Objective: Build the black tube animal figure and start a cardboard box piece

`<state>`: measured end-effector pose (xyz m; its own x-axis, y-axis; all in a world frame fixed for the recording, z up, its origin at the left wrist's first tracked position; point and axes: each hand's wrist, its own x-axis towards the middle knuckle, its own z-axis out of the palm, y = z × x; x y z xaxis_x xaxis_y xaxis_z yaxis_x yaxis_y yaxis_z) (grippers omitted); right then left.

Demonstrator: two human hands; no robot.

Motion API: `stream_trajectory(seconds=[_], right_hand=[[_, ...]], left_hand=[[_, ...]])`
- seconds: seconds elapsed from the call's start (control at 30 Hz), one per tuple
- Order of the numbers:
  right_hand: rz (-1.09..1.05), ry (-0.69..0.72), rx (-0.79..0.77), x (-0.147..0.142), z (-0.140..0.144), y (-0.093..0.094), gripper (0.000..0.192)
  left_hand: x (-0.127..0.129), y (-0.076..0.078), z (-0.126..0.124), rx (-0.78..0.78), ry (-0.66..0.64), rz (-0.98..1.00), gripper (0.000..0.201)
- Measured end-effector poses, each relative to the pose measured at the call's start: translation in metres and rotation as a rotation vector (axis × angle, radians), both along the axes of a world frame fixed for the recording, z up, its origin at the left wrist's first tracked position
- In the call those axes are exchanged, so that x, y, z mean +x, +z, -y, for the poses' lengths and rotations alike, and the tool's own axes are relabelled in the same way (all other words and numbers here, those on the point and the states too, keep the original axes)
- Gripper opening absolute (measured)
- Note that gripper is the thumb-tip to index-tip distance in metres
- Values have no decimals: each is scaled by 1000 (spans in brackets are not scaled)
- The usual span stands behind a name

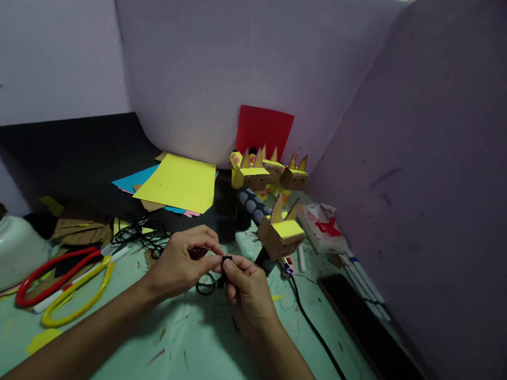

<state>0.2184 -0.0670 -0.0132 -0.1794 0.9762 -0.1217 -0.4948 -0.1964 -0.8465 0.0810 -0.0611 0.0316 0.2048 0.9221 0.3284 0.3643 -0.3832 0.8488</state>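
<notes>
Both hands pinch-closed on one thin black cord (pixel 210 282), held just above the table (pixel 204 351) at centre. Left hand (pixel 183 261) grips it thumb-to-forefinger; right hand (pixel 245 290) pinches the same spot from the other side, fingertips nearly touching. A small loop of cord hangs below the pinch.

To do this well — my read — keep the two pinch points close so the cord stays taut between them, work with fingertips only, and let the loop hang free so it can't snag.

Just beyond the right hand: a cardboard box figure (pixel 280 234) with yellow top and paper horns, three more like it (pixel 268 173) further back. Tangle of black wire (pixel 138 232) near the left hand. Scissors (pixel 65 283) with red and yellow handles well left. Yellow paper (pixel 178 183) on a stack behind.
</notes>
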Motion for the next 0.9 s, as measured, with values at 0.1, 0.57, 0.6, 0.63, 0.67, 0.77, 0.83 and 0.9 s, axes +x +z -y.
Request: stream_trajectory(seconds=[0.1,0.57,0.6,0.63,0.67,0.77,0.83,0.9], right_hand=[[1,4,-24,0,0,1,22],[128,80,-27,6,3,8,21],[142,117,-16,7,3,10,22],[151,159,-8,8,3,11,22],[155,197,-8,9,3,13,23],[135,269,-41,11,3,15,22],[119,284,-55,11,4,15,21],[110,279,-54,11,4,14,21]], left_hand=[[0,0,1,15,-6,-13,8],[-4,3,0,10,-145,-44,6],[-6,4,0,-20,-186,-40,9],[-7,5,-1,-49,-234,-39,13],[-9,6,-1,-73,-283,-40,16],[-12,7,-2,-91,-361,-45,14],[-13,6,-2,-58,-353,-50,11],[-12,6,-3,-14,-342,-59,10]])
